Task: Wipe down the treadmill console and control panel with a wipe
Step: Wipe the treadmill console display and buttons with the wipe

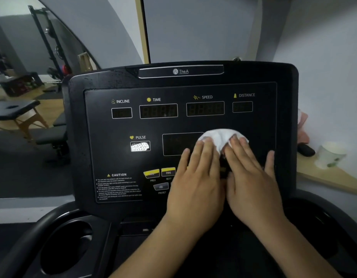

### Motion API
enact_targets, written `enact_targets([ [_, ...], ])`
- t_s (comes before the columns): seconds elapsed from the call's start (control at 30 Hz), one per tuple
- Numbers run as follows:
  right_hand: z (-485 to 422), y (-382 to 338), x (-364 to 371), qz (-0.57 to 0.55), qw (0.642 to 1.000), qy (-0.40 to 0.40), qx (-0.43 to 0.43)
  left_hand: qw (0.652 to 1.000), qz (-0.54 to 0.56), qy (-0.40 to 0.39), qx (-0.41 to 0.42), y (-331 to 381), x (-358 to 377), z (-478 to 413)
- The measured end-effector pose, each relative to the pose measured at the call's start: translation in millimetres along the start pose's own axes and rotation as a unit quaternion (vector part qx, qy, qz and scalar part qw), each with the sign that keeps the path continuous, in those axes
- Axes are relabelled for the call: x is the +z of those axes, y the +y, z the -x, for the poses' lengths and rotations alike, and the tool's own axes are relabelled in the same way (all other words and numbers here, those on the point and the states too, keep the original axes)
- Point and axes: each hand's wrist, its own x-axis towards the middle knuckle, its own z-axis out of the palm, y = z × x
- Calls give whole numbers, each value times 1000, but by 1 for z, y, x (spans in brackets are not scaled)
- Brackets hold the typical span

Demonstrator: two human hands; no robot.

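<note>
The black treadmill console (105, 125) fills the middle of the view, with INCLINE, TIME, SPEED, DISTANCE and PULSE windows and yellow buttons (159, 172) low on the panel. A crumpled white wipe (219, 137) lies on the panel's centre right, over the edge of the large dark display (177, 144). My left hand (195, 177) and my right hand (251, 175) lie side by side, fingers straight, pressing their fingertips onto the wipe. The hands hide the lower right part of the control panel.
A cup holder (67, 249) sits in the tray at lower left. A wooden ledge (330, 177) to the right carries a white paper cup (330, 155) and a dark object (306, 150). A massage table (15, 109) and gym rack (51, 47) stand at left.
</note>
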Motion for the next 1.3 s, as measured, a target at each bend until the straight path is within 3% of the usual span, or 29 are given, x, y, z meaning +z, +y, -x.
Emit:
enact_targets([
  [0.07,-10,4,-6,3,1000,5,1,1000,2,-12,-21,6,-2,-8],
  [0.23,31,16,6,4,1000,-13,5,998,57,-31,15,14,5,20],
  [0.4,39,25,11,39,997,-50,-45,993,85,59,57,34,-6,25],
  [0.6,1,21,4,56,998,-24,-32,997,64,-32,4,23,9,1],
  [0.77,40,32,8,26,999,-12,-22,997,49,-28,44,21,19,9],
  [1.0,-17,29,-13,23,999,22,2,999,20,-1,35,10,10,-42],
  [1.2,52,62,5,36,999,28,-5,994,41,-16,98,55,41,3],
  [1.3,35,82,-6,33,999,38,7,994,7,-1,109,66,40,-27],
])
